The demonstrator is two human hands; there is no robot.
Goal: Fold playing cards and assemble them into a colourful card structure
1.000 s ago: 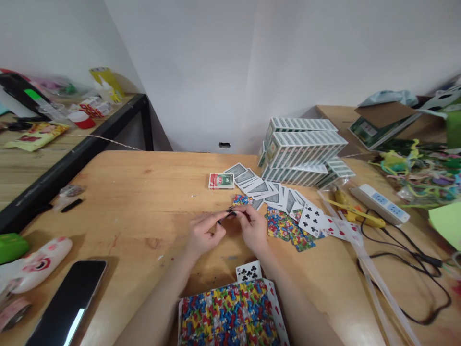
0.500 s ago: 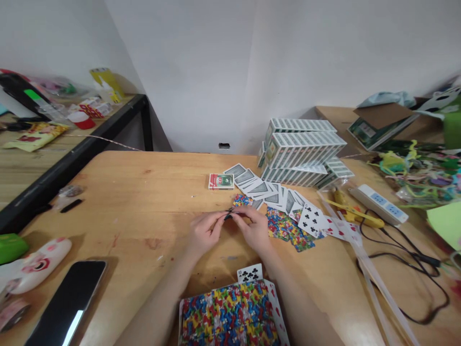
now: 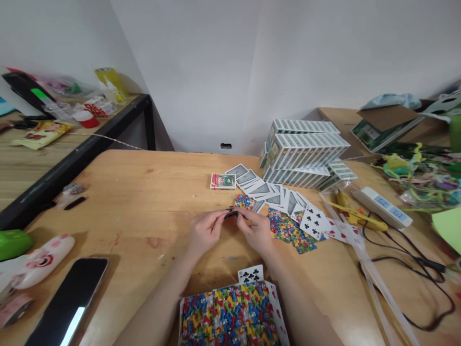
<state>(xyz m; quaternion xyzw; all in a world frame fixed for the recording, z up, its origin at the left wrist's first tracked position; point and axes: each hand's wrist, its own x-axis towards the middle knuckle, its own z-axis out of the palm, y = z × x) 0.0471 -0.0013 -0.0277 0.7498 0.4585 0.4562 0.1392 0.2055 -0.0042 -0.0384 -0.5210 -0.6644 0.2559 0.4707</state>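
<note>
Above the middle of the table, my left hand (image 3: 206,231) and my right hand (image 3: 256,231) meet fingertip to fingertip, both closed in a pinch. Between them is a small dark thing (image 3: 231,215), too small and too covered by the fingers to name. Close to my body lies a panel of playing cards (image 3: 226,312) with a colourful back pattern; a ten of clubs (image 3: 251,274) sticks out from its far edge. Beyond my right hand, loose playing cards (image 3: 261,188) fan out, some grey-backed. Cards with colourful backs (image 3: 281,226) lie beside that hand.
A boxed card deck (image 3: 223,181) lies ahead, with stacked card cartons (image 3: 306,151) behind at right. A power strip (image 3: 382,206), a yellow glue gun (image 3: 356,214) and black cables occupy the right. At left lie a phone (image 3: 68,302) and a white pouch (image 3: 46,262).
My fingers have shifted slightly around the small dark thing, and more of it shows between the fingertips. The whole view has moved a little; the cards stay in place.
</note>
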